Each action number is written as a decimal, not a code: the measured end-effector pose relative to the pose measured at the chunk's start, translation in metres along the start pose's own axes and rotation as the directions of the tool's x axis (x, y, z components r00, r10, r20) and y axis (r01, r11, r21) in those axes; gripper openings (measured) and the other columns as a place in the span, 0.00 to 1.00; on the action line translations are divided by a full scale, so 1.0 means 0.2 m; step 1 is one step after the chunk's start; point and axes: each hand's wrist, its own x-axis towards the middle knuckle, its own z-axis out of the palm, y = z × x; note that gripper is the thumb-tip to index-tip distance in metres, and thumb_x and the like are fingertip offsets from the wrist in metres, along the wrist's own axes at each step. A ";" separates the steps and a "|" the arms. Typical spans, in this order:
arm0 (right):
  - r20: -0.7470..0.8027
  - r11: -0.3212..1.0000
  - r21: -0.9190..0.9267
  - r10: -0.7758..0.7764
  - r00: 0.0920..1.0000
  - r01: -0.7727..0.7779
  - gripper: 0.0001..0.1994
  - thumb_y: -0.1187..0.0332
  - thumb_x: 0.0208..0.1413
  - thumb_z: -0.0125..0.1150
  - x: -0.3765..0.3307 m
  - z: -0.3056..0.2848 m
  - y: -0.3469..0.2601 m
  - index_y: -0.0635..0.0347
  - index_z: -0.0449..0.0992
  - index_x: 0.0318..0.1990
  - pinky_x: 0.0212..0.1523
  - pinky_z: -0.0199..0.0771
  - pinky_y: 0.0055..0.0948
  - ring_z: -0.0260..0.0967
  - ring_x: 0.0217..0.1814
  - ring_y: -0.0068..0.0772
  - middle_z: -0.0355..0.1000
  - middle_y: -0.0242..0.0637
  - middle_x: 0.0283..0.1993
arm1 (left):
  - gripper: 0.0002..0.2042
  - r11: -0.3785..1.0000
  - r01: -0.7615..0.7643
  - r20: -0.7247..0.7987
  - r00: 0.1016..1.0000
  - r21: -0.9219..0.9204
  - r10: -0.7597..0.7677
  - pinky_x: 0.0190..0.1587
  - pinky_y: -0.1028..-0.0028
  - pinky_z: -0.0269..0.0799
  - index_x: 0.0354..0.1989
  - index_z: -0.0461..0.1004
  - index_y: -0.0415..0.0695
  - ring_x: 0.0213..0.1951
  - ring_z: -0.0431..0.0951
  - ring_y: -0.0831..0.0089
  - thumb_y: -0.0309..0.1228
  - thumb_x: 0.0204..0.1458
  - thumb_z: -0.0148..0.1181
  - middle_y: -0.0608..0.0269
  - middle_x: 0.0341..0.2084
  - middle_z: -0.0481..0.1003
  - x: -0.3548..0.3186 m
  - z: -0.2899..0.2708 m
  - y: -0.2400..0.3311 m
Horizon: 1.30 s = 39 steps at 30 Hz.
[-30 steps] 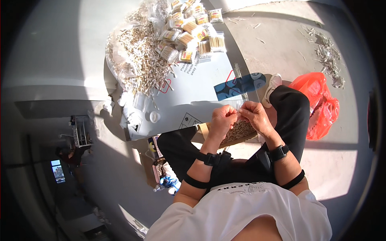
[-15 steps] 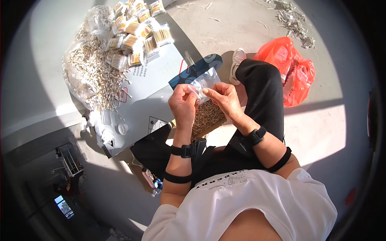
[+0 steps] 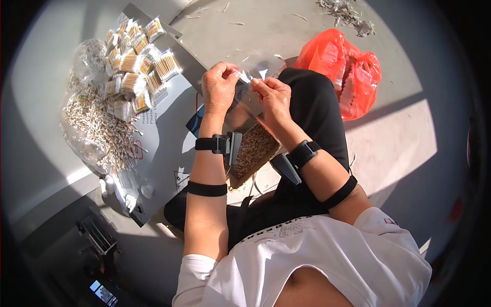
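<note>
My left hand (image 3: 220,88) and my right hand (image 3: 273,100) are side by side, raised over my lap. Between them they pinch a clear plastic bag (image 3: 271,62), its film spread out and glinting in the sun. Each hand's fingertips close on one side of its edge. I cannot see anything inside the bag. Below my hands, between my forearms, stands an open box of small brown sticks (image 3: 254,149). A dark blue patterned object (image 3: 196,122) shows partly behind my left wrist.
On the grey board (image 3: 169,123) at left lie packed cotton swab bags (image 3: 134,69) and a large heap of loose cotton swabs (image 3: 99,128) in clear plastic. A red plastic bag (image 3: 353,61) rests on the floor beyond my knee. White scraps (image 3: 345,18) are scattered at the far right.
Both hands have moved up and away from me with the plastic bag, which is spread wider. The view has shifted, and more of the box of sticks shows.
</note>
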 end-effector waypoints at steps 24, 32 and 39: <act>-0.026 0.984 -0.097 0.146 0.989 -0.147 0.08 0.70 0.48 0.68 -0.06 0.07 0.08 0.63 0.77 0.24 0.20 0.56 0.16 0.58 0.20 0.13 0.70 0.26 0.21 | 0.05 0.929 -0.229 0.183 0.966 0.292 0.181 0.43 0.67 0.69 0.29 0.80 0.45 0.37 0.73 0.62 0.29 0.44 0.62 0.62 0.28 0.76 0.05 -0.18 -0.15; 0.057 0.875 -0.366 -0.318 0.946 0.316 0.09 0.72 0.43 0.71 -0.09 0.11 0.22 0.65 0.75 0.20 0.26 0.60 0.21 0.59 0.23 0.18 0.66 0.28 0.18 | 0.03 0.917 -0.148 0.227 0.972 0.371 0.065 0.43 0.66 0.68 0.27 0.76 0.43 0.36 0.70 0.61 0.28 0.46 0.61 0.62 0.26 0.72 -0.01 -0.27 -0.15; 0.261 0.756 -0.634 0.011 0.965 0.162 0.08 0.71 0.40 0.68 -0.17 0.17 0.12 0.63 0.80 0.30 0.42 0.70 0.35 0.71 0.43 0.46 0.73 0.45 0.41 | 0.01 0.863 -0.149 0.159 0.984 0.482 0.081 0.46 0.67 0.66 0.25 0.76 0.45 0.38 0.68 0.61 0.27 0.44 0.62 0.63 0.28 0.71 -0.11 -0.35 -0.20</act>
